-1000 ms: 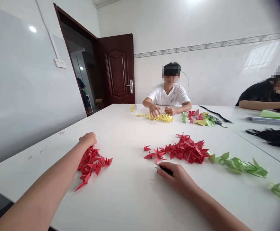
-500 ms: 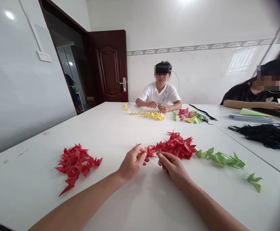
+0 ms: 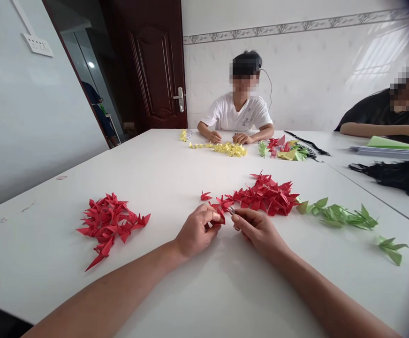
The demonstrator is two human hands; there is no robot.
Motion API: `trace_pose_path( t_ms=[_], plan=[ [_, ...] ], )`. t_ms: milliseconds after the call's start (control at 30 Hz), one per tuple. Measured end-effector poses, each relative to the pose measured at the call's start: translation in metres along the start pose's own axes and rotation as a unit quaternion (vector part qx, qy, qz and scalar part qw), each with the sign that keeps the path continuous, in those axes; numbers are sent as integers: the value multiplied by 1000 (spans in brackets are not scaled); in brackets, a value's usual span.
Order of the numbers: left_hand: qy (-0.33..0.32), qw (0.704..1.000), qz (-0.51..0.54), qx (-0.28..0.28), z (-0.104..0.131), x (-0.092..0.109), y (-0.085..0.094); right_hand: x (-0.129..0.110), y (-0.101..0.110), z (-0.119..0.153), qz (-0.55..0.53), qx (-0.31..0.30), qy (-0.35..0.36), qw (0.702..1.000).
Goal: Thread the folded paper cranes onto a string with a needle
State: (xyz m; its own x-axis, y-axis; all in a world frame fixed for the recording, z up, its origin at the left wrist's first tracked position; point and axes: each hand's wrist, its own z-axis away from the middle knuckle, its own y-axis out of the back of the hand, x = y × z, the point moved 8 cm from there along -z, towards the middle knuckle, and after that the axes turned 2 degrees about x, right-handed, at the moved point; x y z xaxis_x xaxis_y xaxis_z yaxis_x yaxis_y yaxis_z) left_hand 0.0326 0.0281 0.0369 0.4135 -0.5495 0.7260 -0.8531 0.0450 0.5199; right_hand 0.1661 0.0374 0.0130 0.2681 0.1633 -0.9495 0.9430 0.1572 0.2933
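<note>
Between the fingers of my left hand is a red folded paper piece, its wings partly hidden by the fingers. Close to its right, my right hand pinches a small thin metallic tool, its tip pointing up and left. Just beyond the hands lies a large heap of red paper cranes, with a single red crane to its left. A second red heap sits at the left. Green paper cranes trail off to the right of the large heap.
Across the white table sits a person in a white shirt, behind yellow cranes and mixed-colour ones. Black cords and a paper stack lie at the right, near a person in black.
The view has tilted down and shifted slightly left. My left hand now holds the red piece closer to me, apart from the heap. The person opposite has lowered their hands to the table.
</note>
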Motion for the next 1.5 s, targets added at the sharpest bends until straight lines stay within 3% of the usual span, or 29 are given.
trace_pose_path(
  t_ms=[367,800,1167,1367,1500],
  plan=[
    [-54,997,-44,44,-1,4,15,-19,-15,12,170,-46,117,977],
    [-24,997,-52,44,0,-4,15,-24,-12,12,178,-29,134,974],
    [-87,993,-75,27,4,9,10,-26,-21,10,212,-43,132,967],
    [-44,997,-54,25,2,6,14,-25,-19,10,196,-38,120,972],
    [20,997,-38,69,-3,-8,29,-21,-16,8,175,-40,94,979]
  ],
)
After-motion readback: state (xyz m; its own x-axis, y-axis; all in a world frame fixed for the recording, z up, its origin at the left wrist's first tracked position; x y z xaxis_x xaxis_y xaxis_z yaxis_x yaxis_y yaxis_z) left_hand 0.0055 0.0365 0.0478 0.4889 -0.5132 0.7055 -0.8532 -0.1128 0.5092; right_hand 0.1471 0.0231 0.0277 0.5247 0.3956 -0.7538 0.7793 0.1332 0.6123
